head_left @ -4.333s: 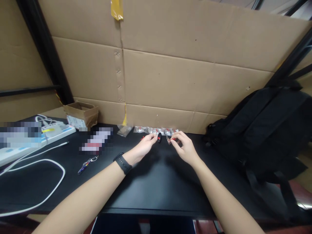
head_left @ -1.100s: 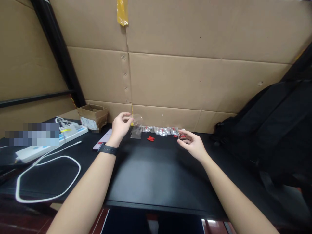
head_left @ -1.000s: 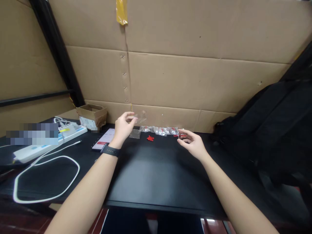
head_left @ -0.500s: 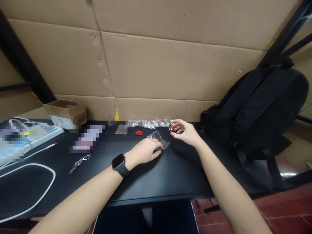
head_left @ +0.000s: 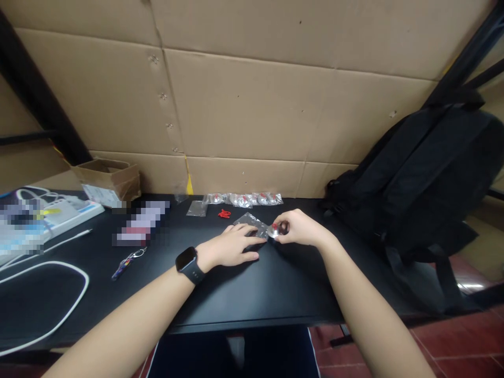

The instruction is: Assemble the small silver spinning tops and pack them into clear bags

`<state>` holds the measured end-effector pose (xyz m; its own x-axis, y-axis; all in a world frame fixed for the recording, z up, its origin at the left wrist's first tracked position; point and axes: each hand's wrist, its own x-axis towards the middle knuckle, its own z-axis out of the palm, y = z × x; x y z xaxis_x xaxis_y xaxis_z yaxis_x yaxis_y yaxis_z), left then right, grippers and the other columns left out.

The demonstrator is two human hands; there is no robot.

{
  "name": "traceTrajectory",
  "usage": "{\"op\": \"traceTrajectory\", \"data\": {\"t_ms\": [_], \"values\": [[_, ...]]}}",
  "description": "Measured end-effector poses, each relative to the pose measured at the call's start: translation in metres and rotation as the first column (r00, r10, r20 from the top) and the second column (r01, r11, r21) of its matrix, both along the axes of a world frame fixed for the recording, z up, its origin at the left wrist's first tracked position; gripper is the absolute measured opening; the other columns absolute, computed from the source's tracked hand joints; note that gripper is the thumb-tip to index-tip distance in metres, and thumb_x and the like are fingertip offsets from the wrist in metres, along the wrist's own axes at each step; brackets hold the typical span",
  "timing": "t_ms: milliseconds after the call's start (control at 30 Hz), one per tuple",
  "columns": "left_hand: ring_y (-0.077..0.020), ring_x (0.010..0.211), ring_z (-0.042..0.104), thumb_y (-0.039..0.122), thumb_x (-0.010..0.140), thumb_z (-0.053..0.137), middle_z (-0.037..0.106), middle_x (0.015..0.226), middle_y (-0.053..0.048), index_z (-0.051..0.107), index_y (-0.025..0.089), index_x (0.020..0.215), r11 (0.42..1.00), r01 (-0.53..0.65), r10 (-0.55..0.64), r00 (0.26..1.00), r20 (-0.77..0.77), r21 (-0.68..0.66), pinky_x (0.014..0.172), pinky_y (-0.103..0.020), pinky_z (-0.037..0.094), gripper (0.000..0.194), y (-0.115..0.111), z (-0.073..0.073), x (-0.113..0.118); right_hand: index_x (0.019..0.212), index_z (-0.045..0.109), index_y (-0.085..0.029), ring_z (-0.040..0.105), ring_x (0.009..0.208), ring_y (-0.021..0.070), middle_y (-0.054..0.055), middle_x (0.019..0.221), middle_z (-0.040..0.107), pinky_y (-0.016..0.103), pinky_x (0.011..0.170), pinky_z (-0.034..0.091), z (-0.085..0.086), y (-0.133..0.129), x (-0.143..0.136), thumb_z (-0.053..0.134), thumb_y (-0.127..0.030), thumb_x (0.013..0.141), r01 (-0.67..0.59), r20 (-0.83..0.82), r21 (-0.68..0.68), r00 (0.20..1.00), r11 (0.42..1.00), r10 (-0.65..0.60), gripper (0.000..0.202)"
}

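Centre frame, the left hand point(head_left: 237, 247) — fingers spread — half-covers a clear plastic bag point(head_left: 249, 219). The right hand point(head_left: 300, 228) pinches a silvery disc point(head_left: 272, 231), partly hidden.

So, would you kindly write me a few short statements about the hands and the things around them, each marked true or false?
1. The right hand holds a disc. True.
2. The watch is on the right wrist. False: the watch is on the left one.
3. The left hand, fingers spread, touches a clear bag. True.
4. The backpack stands left of the box. False: the backpack is at the right, the box at the left.
5. The red cord lies on the table, apart from both hands. True.
6. The packets hang on the cardboard. False: the packets lie on the table, along its back.
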<state>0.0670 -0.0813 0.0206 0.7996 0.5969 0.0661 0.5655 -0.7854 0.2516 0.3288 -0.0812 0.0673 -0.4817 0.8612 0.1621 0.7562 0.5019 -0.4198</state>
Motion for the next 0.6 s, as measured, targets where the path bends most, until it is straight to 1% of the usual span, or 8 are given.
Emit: {"op": "traceTrajectory", "data": {"t_ms": [133, 233, 333, 500, 600], "values": [[-0.0409, 0.149, 0.022, 0.062, 0.096, 0.044, 0.028, 0.164, -0.004, 0.042, 0.049, 0.148, 0.999, -0.037, 0.036, 0.999, -0.038, -0.022, 0.113, -0.065, 0.027, 0.053, -0.003, -0.003, 0.003, 0.079, 0.078, -0.021, 0.062, 0.057, 0.0152, 0.0, 0.065, 0.072, 0.025, 0.057, 0.043, -0.007, 0.0, -0.005, 0.073, -0.023, 0.069, -0.009, 0.077, 0.007, 0.997, 1.0, 0.008, 0.012], [-0.0418, 0.148, 0.021, 0.063, 0.096, 0.043, 0.023, 0.165, -0.003, 0.04, 0.051, 0.148, 0.999, -0.037, 0.036, 0.998, -0.042, -0.021, 0.112, -0.065, 0.027, 0.053, -0.004, -0.004, 0.005, 0.075, 0.078, -0.021, 0.061, 0.056, 0.0155, 0.0, 0.061, 0.07, 0.025, 0.056, 0.042, -0.013, 0.002, -0.006, 0.073, -0.024, 0.069, 0.013, 0.092, -0.003, 0.996, 1.0, -0.012, 0.008], [-0.0429, 0.148, 0.022, 0.064, 0.096, 0.042, 0.023, 0.165, -0.003, 0.039, 0.052, 0.148, 0.999, -0.032, 0.031, 0.998, -0.048, -0.022, 0.111, -0.066, 0.028, 0.054, -0.005, -0.004, 0.006, 0.078, 0.079, -0.021, 0.06, 0.056, 0.0157, 0.001, 0.062, 0.069, 0.025, 0.056, 0.041, -0.017, 0.006, -0.007, 0.076, -0.027, 0.069, 0.034, 0.094, -0.008, 0.995, 0.999, -0.033, 0.01], [-0.0427, 0.148, 0.021, 0.063, 0.096, 0.044, 0.025, 0.164, -0.003, 0.039, 0.051, 0.148, 1.0, -0.022, 0.022, 0.999, -0.042, -0.006, 0.111, -0.067, 0.027, 0.054, -0.005, -0.005, 0.006, 0.084, 0.078, -0.02, 0.063, 0.067, 0.0165, 0.004, 0.078, 0.071, 0.025, 0.063, 0.045, -0.024, 0.012, -0.014, 0.082, -0.033, 0.07, 0.038, 0.04, 0.082, 0.998, 0.996, -0.042, 0.02], [-0.0426, 0.148, 0.021, 0.062, 0.096, 0.045, 0.025, 0.165, -0.003, 0.043, 0.051, 0.146, 1.0, -0.027, 0.026, 0.999, -0.031, -0.015, 0.111, -0.067, 0.026, 0.052, -0.006, -0.005, 0.006, 0.086, 0.077, -0.02, 0.065, 0.07, 0.017, 0.003, 0.079, 0.072, 0.025, 0.065, 0.047, -0.026, 0.013, -0.016, 0.083, -0.036, 0.072, 0.029, 0.007, 0.057, 1.0, 0.998, -0.029, 0.022]]}}
